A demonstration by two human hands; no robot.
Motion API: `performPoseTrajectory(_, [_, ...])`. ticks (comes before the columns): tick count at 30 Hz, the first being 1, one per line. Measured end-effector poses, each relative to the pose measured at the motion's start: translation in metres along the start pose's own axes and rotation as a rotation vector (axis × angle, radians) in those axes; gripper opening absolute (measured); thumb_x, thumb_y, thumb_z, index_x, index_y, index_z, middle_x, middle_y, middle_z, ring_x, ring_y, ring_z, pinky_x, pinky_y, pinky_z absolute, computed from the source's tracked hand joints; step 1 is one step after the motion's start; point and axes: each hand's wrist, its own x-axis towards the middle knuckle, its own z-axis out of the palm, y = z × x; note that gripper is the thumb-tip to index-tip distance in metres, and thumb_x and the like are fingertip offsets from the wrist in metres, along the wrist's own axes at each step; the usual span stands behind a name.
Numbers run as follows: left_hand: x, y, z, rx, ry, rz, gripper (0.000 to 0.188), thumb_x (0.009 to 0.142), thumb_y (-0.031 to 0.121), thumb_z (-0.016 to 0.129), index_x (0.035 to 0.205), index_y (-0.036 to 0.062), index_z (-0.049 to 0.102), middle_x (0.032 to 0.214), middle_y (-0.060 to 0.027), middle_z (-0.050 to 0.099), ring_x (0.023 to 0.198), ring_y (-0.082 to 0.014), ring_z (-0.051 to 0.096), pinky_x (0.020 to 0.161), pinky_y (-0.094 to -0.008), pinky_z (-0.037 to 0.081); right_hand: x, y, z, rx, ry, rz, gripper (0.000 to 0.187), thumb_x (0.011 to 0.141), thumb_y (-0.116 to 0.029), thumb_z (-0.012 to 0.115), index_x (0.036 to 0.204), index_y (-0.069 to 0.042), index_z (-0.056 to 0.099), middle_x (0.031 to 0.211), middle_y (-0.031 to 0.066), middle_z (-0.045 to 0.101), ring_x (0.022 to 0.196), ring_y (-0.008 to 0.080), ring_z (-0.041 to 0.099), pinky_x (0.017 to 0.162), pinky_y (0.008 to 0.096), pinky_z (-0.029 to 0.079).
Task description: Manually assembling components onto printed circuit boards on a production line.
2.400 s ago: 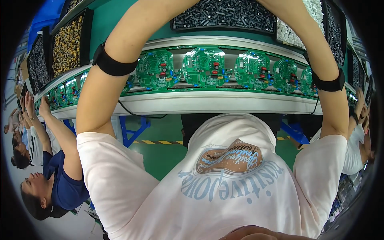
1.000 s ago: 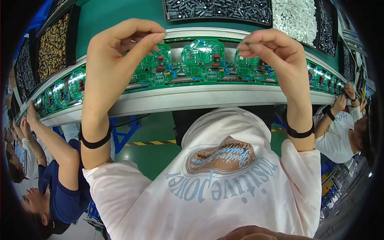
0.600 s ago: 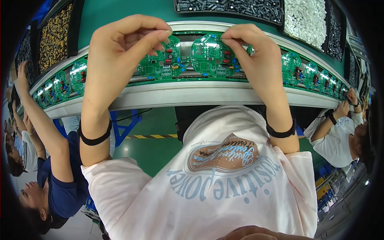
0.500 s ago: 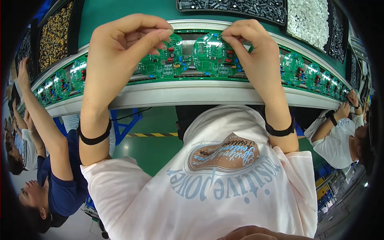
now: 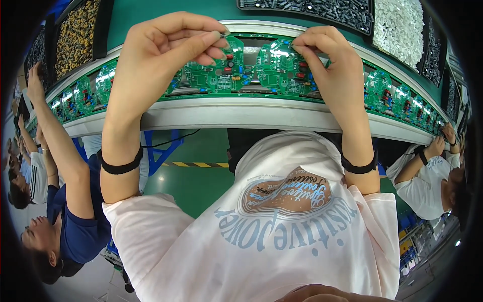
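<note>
My left hand (image 5: 161,53) is over the left one of two green circuit boards (image 5: 211,75) on the line. Its thumb and index finger are pinched near the board's upper edge, the other fingers curled below. Any part between those fingertips is too small to name. My right hand (image 5: 336,58) reaches over the right-hand circuit board (image 5: 274,65), thumb and forefinger closed at its upper right edge. What that pinch holds, if anything, is hidden. Red, blue and tan components sit on both boards.
A pale metal rail (image 5: 241,118) edges the line in front of me. More boards (image 5: 83,95) stretch along both sides. Beyond lie bins of yellow-brown parts (image 5: 75,40), dark parts (image 5: 312,12) and clear-white parts (image 5: 397,30). A co-worker in navy (image 5: 80,211) reaches in at left; another (image 5: 427,176) works at right.
The view has shifted slightly, so boards and bins appear farther right. Both hands stay pinched by the same boards. The lower fingers of my left hand show a little more.
</note>
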Motion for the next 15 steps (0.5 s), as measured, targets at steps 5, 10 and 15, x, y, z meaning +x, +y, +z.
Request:
performPoseTrajectory(5, [0.001, -0.005, -0.004, -0.040, -0.029, -0.020, 0.023, 0.102, 0.007, 0.064, 0.122, -0.0027, 0.070, 0.103, -0.0119, 0.076, 0.091, -0.0131, 0.073, 0.079, -0.0225, 0.058, 0.003, 0.004, -0.001, -0.065, -0.016, -0.124, 0.011, 0.090, -0.004, 0.073, 0.101, -0.005, 0.073, 0.103, 0.0067, 0.071, 0.087, 0.0243, 0.070, 0.076, 0.0299, 0.055])
performPoseTrajectory(10, [-0.001, -0.005, -0.005, -0.026, -0.025, -0.029, 0.022, 0.102, 0.007, 0.065, 0.121, -0.0027, 0.070, 0.103, -0.0118, 0.076, 0.090, -0.0128, 0.073, 0.079, -0.0223, 0.058, 0.001, -0.002, 0.004, -0.174, 0.020, -0.147, 0.013, 0.090, -0.005, 0.074, 0.103, -0.006, 0.072, 0.103, 0.0060, 0.071, 0.086, 0.0255, 0.070, 0.075, 0.0308, 0.055])
performPoseTrajectory(15, [-0.004, -0.007, -0.009, 0.242, 0.057, -0.066, 0.020, 0.101, 0.007, 0.065, 0.118, -0.0006, 0.072, 0.102, -0.0083, 0.077, 0.088, -0.0110, 0.072, 0.077, -0.0241, 0.057, 0.002, -0.009, 0.001, -0.208, -0.008, -0.125, 0.013, 0.090, -0.005, 0.074, 0.103, -0.007, 0.073, 0.102, 0.0070, 0.071, 0.086, 0.0261, 0.071, 0.075, 0.0309, 0.055])
